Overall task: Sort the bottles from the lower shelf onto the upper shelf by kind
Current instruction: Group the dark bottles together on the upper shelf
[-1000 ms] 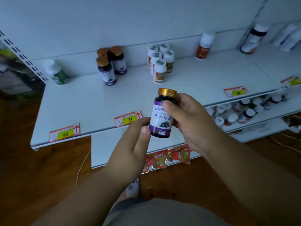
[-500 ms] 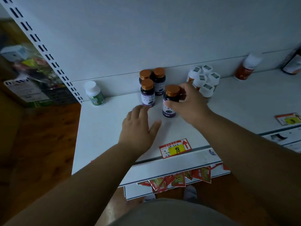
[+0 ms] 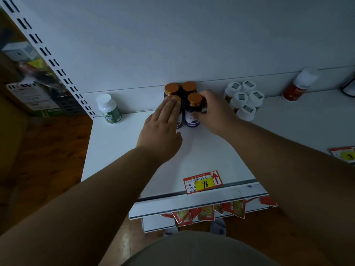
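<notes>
— What's the biggest thing in front of you?

— Your upper shelf (image 3: 221, 150), white, carrying everything up against the back panel. Your right hand (image 3: 215, 114) is curled round the front-right purple bottle (image 3: 193, 114), thumb on its label, fingers wrapped behind it below the gold cap. The bottle stands upright on the shelf.

— And your other hand?

— Your left hand (image 3: 163, 127) is spread flat, fingers straight, fingertips resting on the cap of the front-left purple bottle (image 3: 175, 98), which it mostly hides.

— Where do those two sit?

— They touch each other and stand just in front of two more gold-capped bottles (image 3: 189, 88) at the back panel, a tight square of four.

— Neighbours?

— A cluster of white-capped bottles (image 3: 244, 100) just to your right, a red bottle (image 3: 296, 87) farther right, a green-labelled bottle (image 3: 109, 109) apart on the left. A price tag (image 3: 203, 182) marked 98 sits on the front edge.
</notes>
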Motion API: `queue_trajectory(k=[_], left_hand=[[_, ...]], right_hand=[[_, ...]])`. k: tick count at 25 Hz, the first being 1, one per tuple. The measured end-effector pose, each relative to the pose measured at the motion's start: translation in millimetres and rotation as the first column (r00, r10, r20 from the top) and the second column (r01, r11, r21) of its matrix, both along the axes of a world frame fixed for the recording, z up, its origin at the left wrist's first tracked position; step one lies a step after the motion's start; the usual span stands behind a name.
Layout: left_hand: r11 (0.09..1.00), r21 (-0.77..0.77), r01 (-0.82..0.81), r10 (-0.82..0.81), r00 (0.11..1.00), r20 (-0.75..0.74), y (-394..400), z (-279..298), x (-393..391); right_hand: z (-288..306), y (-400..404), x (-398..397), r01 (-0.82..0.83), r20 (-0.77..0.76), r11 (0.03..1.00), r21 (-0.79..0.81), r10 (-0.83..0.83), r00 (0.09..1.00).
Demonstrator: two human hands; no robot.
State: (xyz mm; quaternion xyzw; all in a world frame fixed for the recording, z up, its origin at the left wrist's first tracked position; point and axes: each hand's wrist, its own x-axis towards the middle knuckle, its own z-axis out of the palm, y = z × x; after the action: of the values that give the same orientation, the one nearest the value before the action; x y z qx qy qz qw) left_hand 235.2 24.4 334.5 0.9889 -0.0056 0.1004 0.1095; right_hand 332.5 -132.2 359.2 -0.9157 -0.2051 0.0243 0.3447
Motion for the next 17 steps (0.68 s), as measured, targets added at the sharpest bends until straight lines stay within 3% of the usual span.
queue_trajectory(k=[5,7,10,14,17], left_hand=[[0.999,-0.003,0.033,-0.033,0.999,-0.015,3,3,-2],[0.998,0.002,0.064,-0.064,0.996,0.054,3,4,-9],[0.994,0.003,0.113,-0.111,0.973,0.203,-9,5,-34],[0.985,-0.069,0.16,-0.148,0.977,0.151,-51,4,-76],[0.974,-0.085,0.208,-0.197,0.972,0.126,-87,-2,-98]], right_hand=[[3,4,-7,0.035,-0.034,0.999,-0.031,-0.036,0.999],[4,-1,-20,0.089,-0.051,0.994,-0.057,-0.092,0.994],[10,-20,-55,0.11,0.071,0.985,-0.131,-0.101,0.992],[16,-61,-106,0.091,0.297,0.992,-0.091,-0.06,0.953],[18,-94,-132,0.101,0.34,0.994,-0.037,-0.082,0.937]])
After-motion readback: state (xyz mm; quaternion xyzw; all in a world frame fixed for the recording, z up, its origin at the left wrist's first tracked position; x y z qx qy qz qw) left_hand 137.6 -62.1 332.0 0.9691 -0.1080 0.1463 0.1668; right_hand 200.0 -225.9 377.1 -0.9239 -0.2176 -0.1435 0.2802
